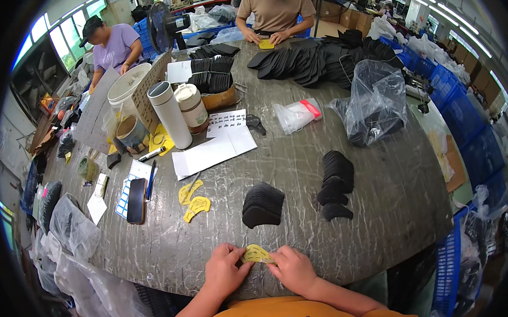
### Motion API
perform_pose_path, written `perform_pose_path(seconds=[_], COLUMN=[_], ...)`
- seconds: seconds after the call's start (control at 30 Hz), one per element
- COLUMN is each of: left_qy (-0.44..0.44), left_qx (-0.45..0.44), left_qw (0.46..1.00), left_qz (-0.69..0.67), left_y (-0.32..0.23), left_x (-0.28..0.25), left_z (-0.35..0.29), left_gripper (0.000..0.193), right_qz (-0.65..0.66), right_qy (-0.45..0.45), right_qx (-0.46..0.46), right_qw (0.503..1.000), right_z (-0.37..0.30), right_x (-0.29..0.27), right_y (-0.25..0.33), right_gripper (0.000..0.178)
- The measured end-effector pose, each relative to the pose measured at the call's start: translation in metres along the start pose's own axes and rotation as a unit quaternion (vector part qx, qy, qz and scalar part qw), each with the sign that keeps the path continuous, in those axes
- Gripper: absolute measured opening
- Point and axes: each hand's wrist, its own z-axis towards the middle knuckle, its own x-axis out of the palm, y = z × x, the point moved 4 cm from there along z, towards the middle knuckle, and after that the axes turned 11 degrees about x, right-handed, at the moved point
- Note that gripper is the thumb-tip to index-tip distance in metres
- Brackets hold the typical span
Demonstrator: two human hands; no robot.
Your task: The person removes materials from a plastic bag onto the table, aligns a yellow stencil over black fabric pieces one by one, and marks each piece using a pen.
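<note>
while our left hand (225, 269) pinches one end of a yellow curved piece (256, 253) between thumb and fingers, our right hand (293, 270) grasps the other end, so we hold it between both hands at the near edge of the dark, streaked table (299, 172). just beyond our fingertips we see a fanned stack of black pieces (263, 205), and farther off to its right a second black stack (338, 176) that trails toward us. to the left of the nearer stack lie two yellow cutouts (197, 208), and past them we have a dark phone (136, 200) with a blue pen (151, 180) beside it. farther in, white papers (214, 152) lie spread in front of a white tumbler (169, 115) and a lidded mug (191, 107), which stand upright side by side. toward the right we find a clear packet (294, 118) with a red label and a clear plastic bag (378, 101) with dark contents. at the far side, a long heap of black pieces (309, 62) sprawls near a person in a tan shirt (276, 12), whose hands hold a small yellow item (266, 44).
</note>
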Motion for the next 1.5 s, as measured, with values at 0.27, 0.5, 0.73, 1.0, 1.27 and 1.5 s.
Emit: perform_pose_path(seconds=[0.27,0.5,0.73,1.0,1.27,1.5], left_qy=[-0.028,-0.021,-0.021,-0.022,-0.018,-0.015], left_qx=[0.000,-0.019,-0.017,-0.015,-0.022,-0.018], left_qw=[1.000,1.000,1.000,1.000,1.000,1.000], left_qz=[-0.004,-0.006,-0.009,-0.005,-0.008,-0.003], left_y=[0.003,0.006,0.004,0.006,0.006,0.005], left_x=[0.003,0.002,0.002,0.003,0.002,0.002], left_z=[-0.004,-0.006,-0.004,-0.005,-0.004,-0.004], left_gripper=[0.032,0.033,0.031,0.031,0.031,0.032], right_qz=[0.002,0.047,0.272,0.204,0.241,0.237], right_qy=[0.000,-0.161,0.064,0.071,0.063,0.056], right_qx=[-0.007,-0.109,0.026,-0.002,0.028,0.028], right_qw=[1.000,0.980,0.960,0.976,0.968,0.970], right_z=[0.001,0.029,0.031,0.032,0.031,0.028], right_x=[-0.004,-0.045,0.000,0.008,0.002,-0.005], right_y=[0.003,0.023,0.021,0.022,0.016,0.015], right_gripper=[0.019,0.014,0.011,0.011,0.008,0.007])
